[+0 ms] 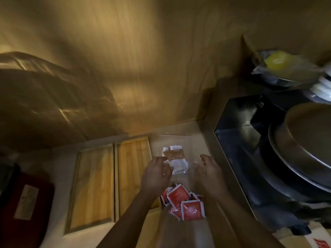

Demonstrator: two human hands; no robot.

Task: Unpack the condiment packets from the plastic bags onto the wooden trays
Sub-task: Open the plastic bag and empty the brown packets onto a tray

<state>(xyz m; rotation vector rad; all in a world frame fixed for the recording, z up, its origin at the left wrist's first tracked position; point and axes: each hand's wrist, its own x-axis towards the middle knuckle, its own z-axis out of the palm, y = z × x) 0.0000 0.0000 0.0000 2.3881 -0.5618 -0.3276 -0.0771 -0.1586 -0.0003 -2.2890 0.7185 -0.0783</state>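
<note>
Condiment packets: brown and white ones (174, 154) sit inside a clear plastic bag (176, 145) lying flat on the desk (60, 169), just beyond and between both hands. Left hand (156, 173) has its grip loosely curled, fingers (161, 161) bent at the bag's near left edge; something small and pale seems to be under the fingertips, too blurred to say whether it is pinched. Right hand (208, 171) has its grip open, fingers spread, at the bag's near right side; contact with the plastic cannot be told. Red packets (184, 201) lie in a heap in a second clear bag, nearer than both grips, between the two forearms, overlapping each other. Two wooden trays (133, 172) lie side by side, left of the left grip, touching along their long edges, both bare; the nearer tray's right edge sits under the left wrist. Far left of the left grip, a dark red flat item with a pale label (26, 201). Right of the right grip, a metal sink (238, 136) with stacked round pans (304, 144). Beyond it, a bagged yellow item (279, 63) in a bowl. Wooden wall (143, 59) behind everything.
</note>
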